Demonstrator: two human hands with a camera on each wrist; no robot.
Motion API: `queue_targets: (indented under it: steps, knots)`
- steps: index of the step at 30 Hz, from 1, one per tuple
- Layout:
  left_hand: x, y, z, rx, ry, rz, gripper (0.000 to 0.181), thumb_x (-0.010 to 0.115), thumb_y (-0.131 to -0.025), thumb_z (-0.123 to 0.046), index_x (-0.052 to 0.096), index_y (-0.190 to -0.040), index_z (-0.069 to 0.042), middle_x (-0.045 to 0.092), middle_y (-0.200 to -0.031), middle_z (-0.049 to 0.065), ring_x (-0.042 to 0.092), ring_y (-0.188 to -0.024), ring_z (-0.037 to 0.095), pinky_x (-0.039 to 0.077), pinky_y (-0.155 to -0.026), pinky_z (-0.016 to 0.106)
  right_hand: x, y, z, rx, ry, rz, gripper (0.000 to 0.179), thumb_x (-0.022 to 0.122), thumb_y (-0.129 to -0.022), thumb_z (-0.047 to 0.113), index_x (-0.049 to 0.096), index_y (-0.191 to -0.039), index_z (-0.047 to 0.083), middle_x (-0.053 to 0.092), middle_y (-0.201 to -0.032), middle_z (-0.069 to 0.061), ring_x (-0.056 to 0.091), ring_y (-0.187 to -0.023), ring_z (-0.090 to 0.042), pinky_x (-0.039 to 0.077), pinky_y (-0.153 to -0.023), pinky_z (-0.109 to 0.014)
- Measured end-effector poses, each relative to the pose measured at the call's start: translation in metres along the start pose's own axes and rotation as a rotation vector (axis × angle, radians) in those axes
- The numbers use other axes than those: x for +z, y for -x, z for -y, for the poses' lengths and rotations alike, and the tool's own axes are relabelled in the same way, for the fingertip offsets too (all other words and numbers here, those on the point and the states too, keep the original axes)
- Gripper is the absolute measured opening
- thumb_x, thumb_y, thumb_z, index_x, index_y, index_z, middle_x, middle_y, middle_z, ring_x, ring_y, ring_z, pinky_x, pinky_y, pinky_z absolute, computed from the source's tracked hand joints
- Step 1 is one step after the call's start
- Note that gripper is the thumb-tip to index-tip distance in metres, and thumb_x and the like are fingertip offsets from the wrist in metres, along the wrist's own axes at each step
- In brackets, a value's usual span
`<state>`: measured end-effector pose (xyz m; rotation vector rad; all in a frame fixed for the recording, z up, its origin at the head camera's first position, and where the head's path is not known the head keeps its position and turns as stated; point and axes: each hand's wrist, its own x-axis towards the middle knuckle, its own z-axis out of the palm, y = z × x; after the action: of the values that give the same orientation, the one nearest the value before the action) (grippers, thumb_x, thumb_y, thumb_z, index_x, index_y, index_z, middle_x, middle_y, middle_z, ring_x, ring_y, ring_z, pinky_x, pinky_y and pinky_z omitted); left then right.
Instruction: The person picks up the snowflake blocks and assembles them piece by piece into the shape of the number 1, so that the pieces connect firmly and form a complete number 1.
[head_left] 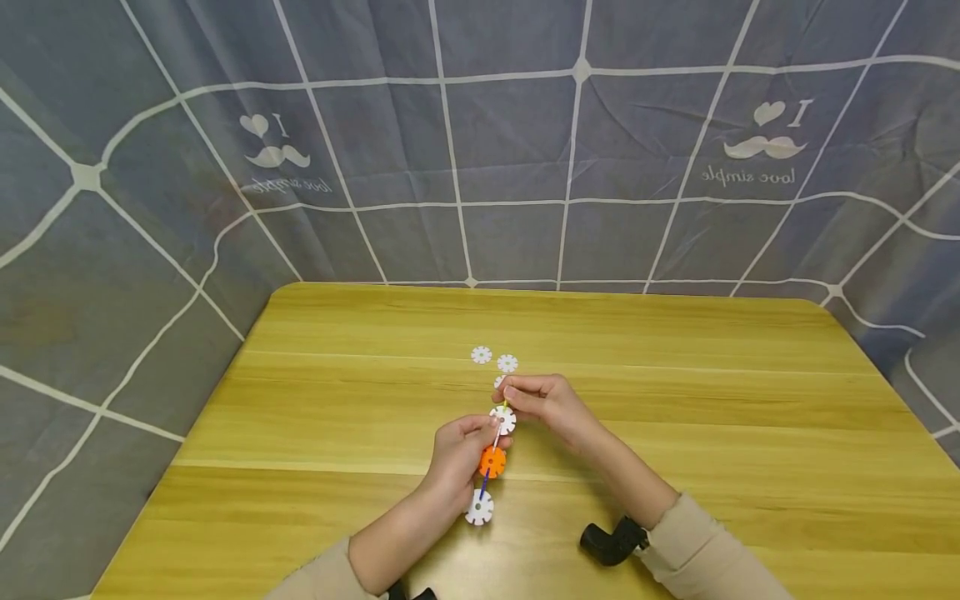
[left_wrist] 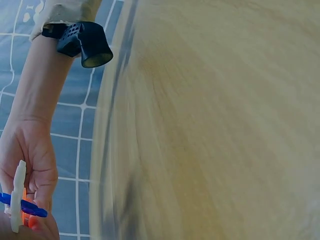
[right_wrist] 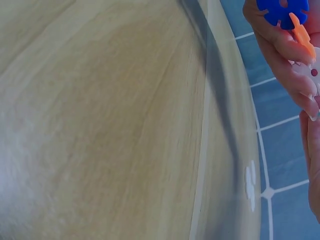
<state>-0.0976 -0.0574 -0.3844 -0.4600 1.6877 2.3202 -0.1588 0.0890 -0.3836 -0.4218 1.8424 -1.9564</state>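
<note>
Hands (head_left: 457,446) (head_left: 543,402) meet above table (head_left: 675,417), pinching disc chain (head_left: 492,461).

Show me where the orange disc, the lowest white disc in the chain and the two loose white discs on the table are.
orange disc (head_left: 492,461), head view, centre of its face.
lowest white disc (head_left: 479,507), head view, middle of the disc.
loose white discs (head_left: 482,355), head view, on the left one of the pair.

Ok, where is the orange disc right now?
In the head view the orange disc sits mid-chain near the table's centre, against the left hand, between the upper white disc and the lower white disc.
</note>
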Motion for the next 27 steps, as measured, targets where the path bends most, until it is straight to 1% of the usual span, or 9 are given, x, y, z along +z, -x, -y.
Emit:
queue_targets:
  steps: [4, 7, 10, 16, 19, 23, 25, 27]
  knots:
    - [0.002, 0.002, 0.001, -0.002, 0.005, 0.013, 0.018, 0.055, -0.092, -0.002, 0.057, -0.101, 0.013, 0.062, -0.065, 0.0, 0.059, -0.06, 0.007, 0.047, -0.05, 0.015, 0.0, 0.001, -0.002, 0.015, -0.013, 0.01, 0.039, 0.054, -0.095, 0.01, 0.048, -0.116, -0.022, 0.066, -0.099, -0.01, 0.061, -0.095, -0.012, 0.051, -0.086, -0.028]
    - [0.004, 0.002, 0.001, 0.001, 0.015, 0.013, 0.018, 0.055, -0.092, -0.003, 0.058, -0.1, 0.013, 0.062, -0.064, 0.0, 0.058, -0.058, 0.007, 0.046, -0.049, 0.015, 0.001, 0.001, -0.003, 0.023, -0.044, 0.003, 0.039, 0.053, -0.095, 0.009, 0.047, -0.117, -0.022, 0.065, -0.1, -0.01, 0.061, -0.094, -0.012, 0.051, -0.086, -0.028]
    - [0.004, 0.0, 0.001, 0.005, 0.024, -0.001, 0.016, 0.055, -0.093, -0.004, 0.059, -0.098, 0.011, 0.062, -0.064, -0.001, 0.057, -0.057, 0.006, 0.045, -0.047, 0.015, 0.003, 0.0, -0.004, 0.02, -0.074, -0.029, 0.035, 0.053, -0.095, 0.009, 0.05, -0.115, -0.02, 0.065, -0.099, -0.008, 0.062, -0.093, -0.012, 0.051, -0.086, -0.028]
    - [0.005, 0.0, 0.0, 0.02, 0.024, -0.011, 0.015, 0.055, -0.092, -0.004, 0.059, -0.097, 0.01, 0.062, -0.063, -0.001, 0.056, -0.055, 0.006, 0.044, -0.046, 0.015, 0.012, 0.003, -0.003, 0.005, -0.144, -0.121, 0.019, 0.053, -0.094, 0.004, 0.06, -0.106, -0.01, 0.065, -0.092, -0.005, 0.062, -0.089, -0.013, 0.052, -0.082, -0.026]
    - [0.004, 0.0, 0.0, 0.029, 0.02, -0.011, 0.016, 0.056, -0.092, -0.004, 0.059, -0.097, 0.01, 0.062, -0.063, 0.0, 0.056, -0.055, 0.007, 0.044, -0.046, 0.015, 0.015, 0.004, -0.005, 0.004, -0.165, -0.139, 0.017, 0.054, -0.094, 0.005, 0.061, -0.104, -0.007, 0.064, -0.092, -0.004, 0.061, -0.089, -0.013, 0.052, -0.081, -0.025]
    - [0.004, 0.0, -0.001, 0.031, 0.024, 0.005, 0.016, 0.055, -0.092, -0.004, 0.058, -0.098, 0.011, 0.062, -0.063, 0.0, 0.058, -0.057, 0.007, 0.046, -0.048, 0.015, 0.013, 0.003, -0.007, 0.026, -0.178, -0.133, 0.027, 0.053, -0.095, 0.005, 0.054, -0.111, -0.016, 0.065, -0.092, -0.002, 0.062, -0.09, -0.012, 0.052, -0.081, -0.025]
    - [0.004, -0.001, -0.002, 0.033, 0.031, 0.02, 0.017, 0.055, -0.093, -0.004, 0.057, -0.099, 0.012, 0.062, -0.064, -0.001, 0.059, -0.059, 0.006, 0.047, -0.05, 0.015, 0.009, 0.002, -0.007, 0.03, -0.173, -0.111, 0.033, 0.051, -0.096, 0.006, 0.049, -0.116, -0.02, 0.066, -0.093, -0.002, 0.062, -0.091, -0.012, 0.052, -0.082, -0.025]
    - [0.004, -0.001, -0.003, 0.034, 0.035, 0.033, 0.019, 0.055, -0.093, -0.004, 0.057, -0.101, 0.012, 0.062, -0.065, 0.0, 0.059, -0.06, 0.006, 0.047, -0.051, 0.015, 0.004, 0.001, -0.007, 0.026, -0.16, -0.079, 0.037, 0.049, -0.097, 0.008, 0.046, -0.119, -0.022, 0.066, -0.096, -0.004, 0.062, -0.093, -0.012, 0.052, -0.083, -0.026]
